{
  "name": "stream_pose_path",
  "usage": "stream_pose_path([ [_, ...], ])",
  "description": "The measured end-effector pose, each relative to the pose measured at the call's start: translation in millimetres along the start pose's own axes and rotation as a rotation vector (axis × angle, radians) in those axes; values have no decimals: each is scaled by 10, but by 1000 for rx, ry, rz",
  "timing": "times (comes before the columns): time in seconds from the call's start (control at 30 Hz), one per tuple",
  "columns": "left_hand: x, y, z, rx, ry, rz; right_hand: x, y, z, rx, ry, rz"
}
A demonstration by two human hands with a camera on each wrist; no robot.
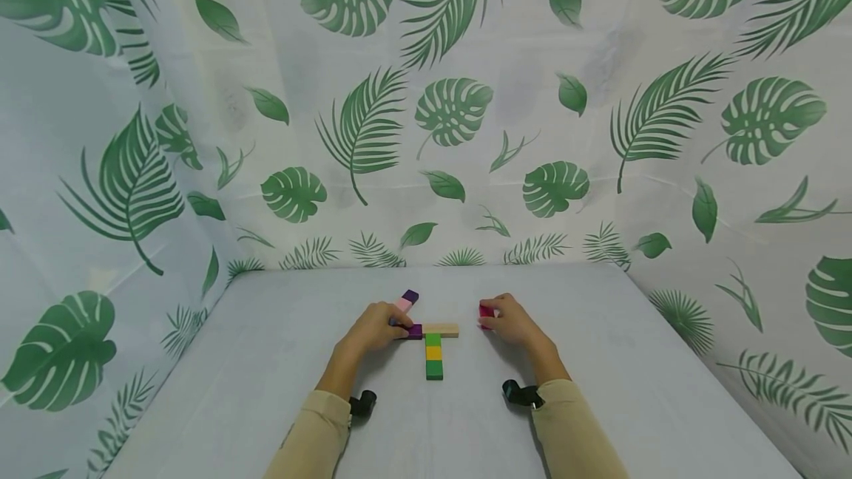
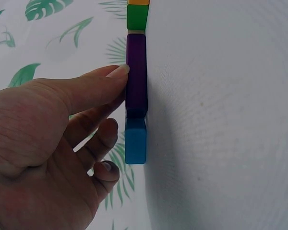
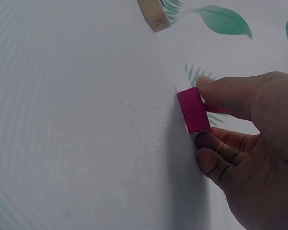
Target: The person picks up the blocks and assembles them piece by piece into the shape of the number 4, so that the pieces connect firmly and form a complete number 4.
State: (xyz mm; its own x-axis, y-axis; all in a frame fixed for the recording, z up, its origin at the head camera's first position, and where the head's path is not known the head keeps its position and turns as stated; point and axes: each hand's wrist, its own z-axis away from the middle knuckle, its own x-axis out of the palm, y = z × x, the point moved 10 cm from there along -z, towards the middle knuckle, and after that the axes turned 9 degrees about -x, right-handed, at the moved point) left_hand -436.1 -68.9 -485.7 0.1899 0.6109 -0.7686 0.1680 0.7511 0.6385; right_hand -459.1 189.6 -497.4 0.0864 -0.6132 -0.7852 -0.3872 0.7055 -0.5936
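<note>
My left hand (image 1: 376, 327) holds a dark purple block (image 2: 136, 74) on the table, thumb at its edge and fingers behind. A blue block (image 2: 136, 142) sits at that block's near end in the left wrist view. In the head view, a plain wooden block (image 1: 444, 330) extends rightward from the purple one. Below it runs a column with a light green block (image 1: 433, 339), a yellow block (image 1: 434, 353) and a darker green block (image 1: 435, 370). To the right, my right hand (image 1: 511, 320) pinches a magenta block (image 3: 194, 110) between thumb and fingers, low over the table.
Beyond the left hand, a pink block (image 1: 404, 304) and another dark purple block (image 1: 411, 296) form a slanting line. The pale table (image 1: 253, 383) meets leaf-printed cloth (image 1: 499, 205) at the back. Black wrist cameras (image 1: 363, 403) hang by both sleeves.
</note>
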Motion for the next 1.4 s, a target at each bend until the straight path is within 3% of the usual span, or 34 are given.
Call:
stream_pose_path([
  [0.67,-13,13,8,14,17,3,127,-76,-61,39,10,2],
  [1.4,-10,-6,10,-9,4,13,174,-179,-134,8,96,1],
])
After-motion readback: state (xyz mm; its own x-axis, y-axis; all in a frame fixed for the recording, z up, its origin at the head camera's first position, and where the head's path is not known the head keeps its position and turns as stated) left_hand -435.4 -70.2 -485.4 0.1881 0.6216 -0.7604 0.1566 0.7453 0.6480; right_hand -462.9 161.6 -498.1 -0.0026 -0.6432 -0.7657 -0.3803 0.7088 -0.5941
